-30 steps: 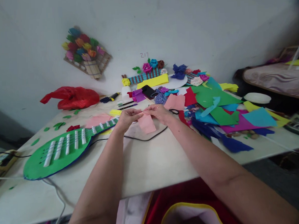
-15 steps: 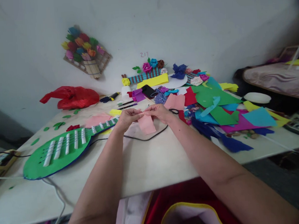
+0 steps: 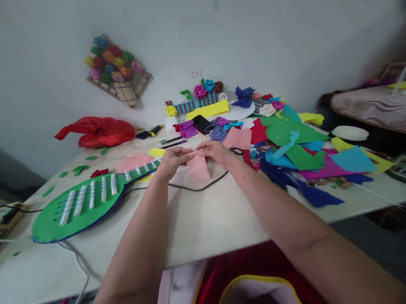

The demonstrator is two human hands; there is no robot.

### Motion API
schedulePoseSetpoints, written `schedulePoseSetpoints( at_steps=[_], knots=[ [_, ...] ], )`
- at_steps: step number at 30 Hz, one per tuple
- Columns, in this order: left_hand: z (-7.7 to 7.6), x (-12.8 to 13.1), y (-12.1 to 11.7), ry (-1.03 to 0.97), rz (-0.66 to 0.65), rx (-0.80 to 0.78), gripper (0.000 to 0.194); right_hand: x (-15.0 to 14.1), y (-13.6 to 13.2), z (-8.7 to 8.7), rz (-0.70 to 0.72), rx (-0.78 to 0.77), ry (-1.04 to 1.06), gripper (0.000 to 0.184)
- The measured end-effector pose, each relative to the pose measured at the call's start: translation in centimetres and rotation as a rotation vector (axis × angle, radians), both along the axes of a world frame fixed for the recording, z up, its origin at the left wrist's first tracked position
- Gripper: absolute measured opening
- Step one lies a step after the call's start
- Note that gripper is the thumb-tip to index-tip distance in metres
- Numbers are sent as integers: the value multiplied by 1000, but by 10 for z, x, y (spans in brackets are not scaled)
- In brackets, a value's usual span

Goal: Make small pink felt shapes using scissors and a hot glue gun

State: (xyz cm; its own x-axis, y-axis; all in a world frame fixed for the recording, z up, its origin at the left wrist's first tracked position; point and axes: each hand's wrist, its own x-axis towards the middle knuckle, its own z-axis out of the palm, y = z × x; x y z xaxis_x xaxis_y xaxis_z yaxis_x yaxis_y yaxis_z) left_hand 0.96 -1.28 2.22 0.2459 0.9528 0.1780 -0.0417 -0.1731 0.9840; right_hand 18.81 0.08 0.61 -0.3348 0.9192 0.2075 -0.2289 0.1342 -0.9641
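Note:
A small piece of pink crepe paper (image 3: 198, 168) hangs between my hands over the middle of the table. My left hand (image 3: 176, 160) pinches its top edge from the left, and my right hand (image 3: 215, 152) pinches the same edge from the right, fingertips nearly touching. Just right of my right hand lie the dark handles of a pair of scissors (image 3: 236, 151) and a larger pink paper sheet (image 3: 238, 138). Left of my left hand, the neck of a green paper guitar (image 3: 85, 202) with white rolled strips comes close to the wrist.
Coloured paper scraps (image 3: 303, 157) crowd the table's right side. At the back are a black phone (image 3: 202, 124), pens (image 3: 172, 144), pliers (image 3: 149, 132) and a red plastic bag (image 3: 102, 132). A black cable (image 3: 198, 189) crosses below my hands; a paper flower bouquet (image 3: 115, 68) hangs on the wall.
The lower end of the pink paper has swung slightly left and looks a little narrower. Both hands keep their pinch in nearly the same place.

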Motion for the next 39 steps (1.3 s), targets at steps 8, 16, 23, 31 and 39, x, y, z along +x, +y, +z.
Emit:
schedulePoseSetpoints(
  at_steps=[8,16,23,31,39],
  knots=[
    [0,2,-2,-14,-1,11,32,-1,-3,3,-9,-19,45,20],
    [1,3,-1,46,50,69,30,-2,-6,3,-11,-48,94,22],
    [3,4,-2,75,58,91,32,-4,-5,2,-42,-31,90,22],
    [1,1,0,30,27,51,33,-3,-4,3,-32,-13,15,25],
    [-1,-2,1,40,12,41,31,-1,-1,0,-40,27,-67,22]
  ],
)
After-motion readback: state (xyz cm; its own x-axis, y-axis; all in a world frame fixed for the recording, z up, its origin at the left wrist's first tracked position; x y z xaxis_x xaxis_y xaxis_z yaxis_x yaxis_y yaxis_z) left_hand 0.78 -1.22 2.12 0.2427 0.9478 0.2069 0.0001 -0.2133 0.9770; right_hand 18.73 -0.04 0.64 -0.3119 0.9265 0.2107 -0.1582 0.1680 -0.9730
